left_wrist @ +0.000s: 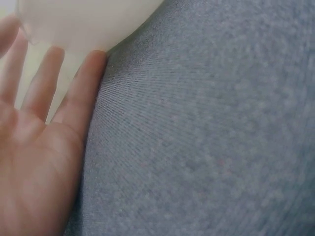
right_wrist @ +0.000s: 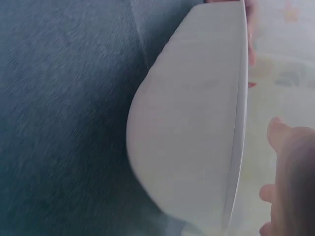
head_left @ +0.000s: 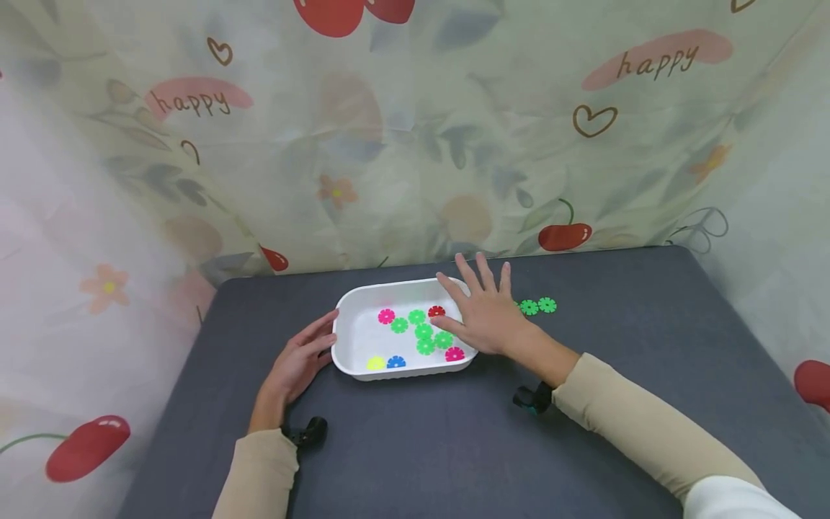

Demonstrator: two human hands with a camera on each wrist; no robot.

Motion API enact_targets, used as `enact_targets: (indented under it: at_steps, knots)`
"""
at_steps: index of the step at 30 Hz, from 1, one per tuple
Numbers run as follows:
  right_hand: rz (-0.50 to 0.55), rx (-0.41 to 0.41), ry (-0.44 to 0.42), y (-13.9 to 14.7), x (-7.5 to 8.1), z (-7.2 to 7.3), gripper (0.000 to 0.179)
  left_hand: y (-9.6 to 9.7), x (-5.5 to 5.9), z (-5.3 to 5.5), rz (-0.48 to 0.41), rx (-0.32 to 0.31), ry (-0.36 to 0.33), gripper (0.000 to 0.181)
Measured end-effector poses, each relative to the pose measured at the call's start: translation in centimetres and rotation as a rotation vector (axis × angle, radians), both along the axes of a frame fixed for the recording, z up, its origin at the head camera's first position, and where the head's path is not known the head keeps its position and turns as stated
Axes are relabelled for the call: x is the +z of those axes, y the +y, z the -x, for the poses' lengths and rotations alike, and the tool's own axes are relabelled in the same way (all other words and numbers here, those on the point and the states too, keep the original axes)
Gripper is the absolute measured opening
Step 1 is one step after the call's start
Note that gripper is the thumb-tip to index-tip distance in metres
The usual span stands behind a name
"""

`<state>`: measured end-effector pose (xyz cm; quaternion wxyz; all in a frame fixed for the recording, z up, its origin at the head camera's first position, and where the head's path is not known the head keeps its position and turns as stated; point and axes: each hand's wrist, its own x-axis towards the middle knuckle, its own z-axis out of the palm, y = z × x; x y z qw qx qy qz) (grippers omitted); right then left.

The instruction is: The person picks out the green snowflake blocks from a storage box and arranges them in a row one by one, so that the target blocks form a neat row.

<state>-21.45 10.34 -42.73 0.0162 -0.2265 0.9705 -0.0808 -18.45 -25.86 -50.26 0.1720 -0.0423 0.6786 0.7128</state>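
A white plastic tray point(head_left: 355, 331) holds several snowflake-shaped building discs: green point(head_left: 424, 331), pink point(head_left: 386, 316), red point(head_left: 436, 311), yellow point(head_left: 376, 363) and blue point(head_left: 396, 362). My left hand point(head_left: 298, 364) is at the tray's left side; in the left wrist view its fairly straight fingers point(left_wrist: 81, 88) touch the tray wall point(left_wrist: 93, 22). Spread wide over the tray's right end is my right hand point(head_left: 486, 317), its thumb above the discs. In the right wrist view, this hand's fingers point(right_wrist: 280, 135) extend above the tray's rim point(right_wrist: 241, 113). No disc shows in either hand.
Just beyond the right hand, a row of green discs point(head_left: 538, 306) lies on the dark grey table point(head_left: 421, 447), partly hidden by that hand. A patterned curtain point(head_left: 415, 144) hangs along the table's back edge. Each wrist wears a small black camera point(head_left: 533, 398).
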Motion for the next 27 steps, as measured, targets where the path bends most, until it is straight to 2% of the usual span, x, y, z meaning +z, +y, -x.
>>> enact_targets:
  at_steps: [7,18,21,27]
  knots:
    - [-0.014,0.078,0.057,-2.1,-0.2,0.2,0.084,0.1,0.2,-0.1,-0.002,0.016,-0.01,0.064]
    - [0.006,0.177,0.148,-5.0,-0.2,-0.1,0.076,0.0,0.1,0.1,-0.004,0.002,-0.002,0.065]
    - [0.069,0.179,0.126,-5.8,-0.3,0.0,0.075,0.0,0.1,0.1,0.0,-0.002,0.003,0.066]
    - [0.268,0.184,0.011,-7.0,-1.2,0.4,0.069,0.0,0.1,0.1,-0.002,-0.003,-0.001,0.066]
